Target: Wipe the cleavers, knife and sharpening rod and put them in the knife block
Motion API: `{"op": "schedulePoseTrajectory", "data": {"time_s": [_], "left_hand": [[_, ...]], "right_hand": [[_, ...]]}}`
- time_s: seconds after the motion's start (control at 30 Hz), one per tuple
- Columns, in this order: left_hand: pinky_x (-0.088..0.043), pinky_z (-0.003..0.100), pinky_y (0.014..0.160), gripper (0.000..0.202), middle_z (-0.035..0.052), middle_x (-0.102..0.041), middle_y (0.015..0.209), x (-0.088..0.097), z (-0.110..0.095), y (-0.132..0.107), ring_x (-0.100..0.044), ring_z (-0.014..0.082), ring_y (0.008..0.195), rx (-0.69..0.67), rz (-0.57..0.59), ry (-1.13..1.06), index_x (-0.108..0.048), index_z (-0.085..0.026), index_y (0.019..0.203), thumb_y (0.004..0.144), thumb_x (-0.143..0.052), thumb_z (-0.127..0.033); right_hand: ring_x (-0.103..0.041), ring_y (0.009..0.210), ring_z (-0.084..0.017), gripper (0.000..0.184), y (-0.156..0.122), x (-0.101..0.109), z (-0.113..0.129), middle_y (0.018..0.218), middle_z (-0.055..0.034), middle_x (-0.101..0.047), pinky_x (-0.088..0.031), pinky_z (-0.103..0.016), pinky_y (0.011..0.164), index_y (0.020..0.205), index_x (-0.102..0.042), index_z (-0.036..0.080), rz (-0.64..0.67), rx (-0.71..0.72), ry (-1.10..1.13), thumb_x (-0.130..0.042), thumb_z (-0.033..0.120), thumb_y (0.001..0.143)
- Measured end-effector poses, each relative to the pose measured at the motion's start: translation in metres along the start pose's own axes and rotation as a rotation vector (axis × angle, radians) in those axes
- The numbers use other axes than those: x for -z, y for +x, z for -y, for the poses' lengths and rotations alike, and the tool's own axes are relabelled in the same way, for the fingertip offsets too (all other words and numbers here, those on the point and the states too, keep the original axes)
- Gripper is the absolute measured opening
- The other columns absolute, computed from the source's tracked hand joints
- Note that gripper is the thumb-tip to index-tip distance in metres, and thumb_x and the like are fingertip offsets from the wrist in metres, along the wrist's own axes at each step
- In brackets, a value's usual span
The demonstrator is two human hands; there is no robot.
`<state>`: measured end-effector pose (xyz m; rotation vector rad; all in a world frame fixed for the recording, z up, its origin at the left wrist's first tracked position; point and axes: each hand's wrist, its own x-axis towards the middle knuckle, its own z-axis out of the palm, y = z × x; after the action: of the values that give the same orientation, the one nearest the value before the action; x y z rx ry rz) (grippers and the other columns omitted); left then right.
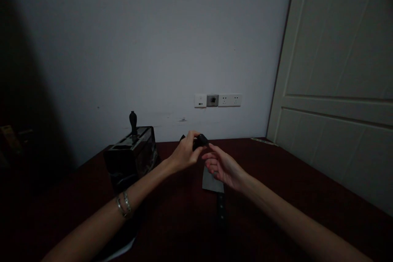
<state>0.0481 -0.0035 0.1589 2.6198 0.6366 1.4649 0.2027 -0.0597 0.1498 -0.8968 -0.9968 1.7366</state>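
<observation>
My left hand (pixel 186 150) is closed around a small black object (pixel 202 140), whose kind I cannot make out in the dim light. Part of it pokes out past the fingers on both sides. My right hand (pixel 223 167) is close to its right end, index finger stretched toward it and the other fingers loosely curled; whether they touch is unclear. Below the right hand a cleaver lies flat, its grey blade (pixel 211 182) partly covered by that hand and its dark riveted handle (pixel 221 208) pointing toward me.
A black knife block (pixel 123 163) stands at the left of the dark red table (pixel 178 221), one black handle (pixel 133 120) rising from its top. Wall sockets (pixel 229 100) are behind. A pale panelled door (pixel 331 139) borders the right side. Something pale lies at the bottom left.
</observation>
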Motion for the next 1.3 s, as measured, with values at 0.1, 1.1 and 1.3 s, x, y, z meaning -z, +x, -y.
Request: {"op": "schedulePoseTrajectory", "data": {"time_s": [0.1, 1.1, 1.3], "left_hand": [[-0.049, 0.036, 0.074, 0.031, 0.0077, -0.054, 0.091, -0.006, 0.003, -0.013, -0.056, 0.0193, 0.085, -0.09, 0.076, 0.078, -0.038, -0.018, 0.102, 0.074, -0.049, -0.011], [-0.055, 0.028, 0.071, 0.016, 0.0123, -0.066, 0.092, 0.01, 0.013, -0.111, -0.062, 0.0201, 0.092, -0.508, 0.198, 0.472, -0.053, -0.012, 0.098, 0.084, -0.045, -0.016], [-0.053, 0.026, 0.069, 0.025, 0.008, -0.066, 0.09, 0.011, 0.008, -0.133, -0.064, 0.0178, 0.084, -0.195, 0.368, 0.283, -0.05, -0.016, 0.106, 0.083, -0.051, -0.024]], "right_hand": [[-0.045, 0.032, -0.004, 0.046, 0.004, -0.001, -0.006, 0.047, 0.0028, -0.053, -0.031, -0.012, 0.029, 0.077, -0.054, 0.014, 0.03, -0.054, 0.007, -0.042, 0.058, 0.079], [-0.032, 0.035, 0.0, 0.053, 0.036, -0.007, -0.111, 0.053, 0.0094, -0.041, -0.019, -0.014, 0.032, 0.08, -0.044, 0.017, -0.064, 0.018, -0.21, -0.061, 0.063, 0.061], [-0.037, 0.034, -0.003, 0.048, 0.038, -0.012, -0.128, 0.046, 0.0117, -0.038, -0.023, -0.015, 0.031, 0.077, -0.04, 0.018, -0.187, 0.012, -0.283, -0.061, 0.06, 0.064]]}}
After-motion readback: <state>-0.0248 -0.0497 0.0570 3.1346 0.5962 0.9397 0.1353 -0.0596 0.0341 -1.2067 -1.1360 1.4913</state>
